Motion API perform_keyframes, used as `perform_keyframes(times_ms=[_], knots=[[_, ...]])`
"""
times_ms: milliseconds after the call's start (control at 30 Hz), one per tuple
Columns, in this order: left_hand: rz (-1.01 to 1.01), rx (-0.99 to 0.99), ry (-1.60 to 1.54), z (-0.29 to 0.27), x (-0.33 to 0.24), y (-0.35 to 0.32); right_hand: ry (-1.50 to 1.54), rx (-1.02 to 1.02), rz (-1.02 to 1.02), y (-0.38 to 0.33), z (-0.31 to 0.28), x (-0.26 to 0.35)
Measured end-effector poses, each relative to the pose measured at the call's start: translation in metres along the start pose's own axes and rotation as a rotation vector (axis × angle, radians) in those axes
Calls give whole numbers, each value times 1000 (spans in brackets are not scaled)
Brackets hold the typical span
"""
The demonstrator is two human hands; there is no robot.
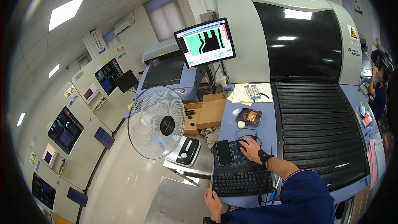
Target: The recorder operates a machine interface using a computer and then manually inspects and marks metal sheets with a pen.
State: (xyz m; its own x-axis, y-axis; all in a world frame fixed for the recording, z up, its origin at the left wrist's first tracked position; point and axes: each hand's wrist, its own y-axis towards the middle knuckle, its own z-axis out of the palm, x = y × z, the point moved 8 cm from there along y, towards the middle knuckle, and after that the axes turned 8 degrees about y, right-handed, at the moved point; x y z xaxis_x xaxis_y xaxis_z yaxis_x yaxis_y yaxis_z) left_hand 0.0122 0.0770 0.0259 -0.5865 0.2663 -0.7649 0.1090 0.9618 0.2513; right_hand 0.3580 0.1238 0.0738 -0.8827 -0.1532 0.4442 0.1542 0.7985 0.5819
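Observation:
My right hand [251,151] lies over a dark computer mouse [241,142], its fingers curved round it. Only part of the mouse shows. A black watch [264,156] is on that wrist. My left hand [213,204] rests at the near left corner of a black keyboard [240,181], thumb apart from the fingers, which touch its edge. A dark phone [224,152] lies just beyond the keyboard, beside the mouse. Farther off, a tilted monitor [206,43] shows green and black shapes.
Left of the bench stand a round fan [156,122] and an open cardboard box [210,111]. A large machine [304,37] with a ribbed black cover [321,132] fills the right. A reddish-brown packet [249,117] and papers [244,93] lie on the bench. Another person [379,91] is at far right.

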Motion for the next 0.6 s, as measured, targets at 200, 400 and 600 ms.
perform_keyframes(times_ms=[200,400,600], knots=[[-47,50,-12,1,3,0,-18,-25,27,0,-2,0],[-54,63,-11,2,6,-1,-6,-16,46,-1,-2,0],[-21,57,-9,3,4,0,-12,-20,41,-3,-1,-4]])
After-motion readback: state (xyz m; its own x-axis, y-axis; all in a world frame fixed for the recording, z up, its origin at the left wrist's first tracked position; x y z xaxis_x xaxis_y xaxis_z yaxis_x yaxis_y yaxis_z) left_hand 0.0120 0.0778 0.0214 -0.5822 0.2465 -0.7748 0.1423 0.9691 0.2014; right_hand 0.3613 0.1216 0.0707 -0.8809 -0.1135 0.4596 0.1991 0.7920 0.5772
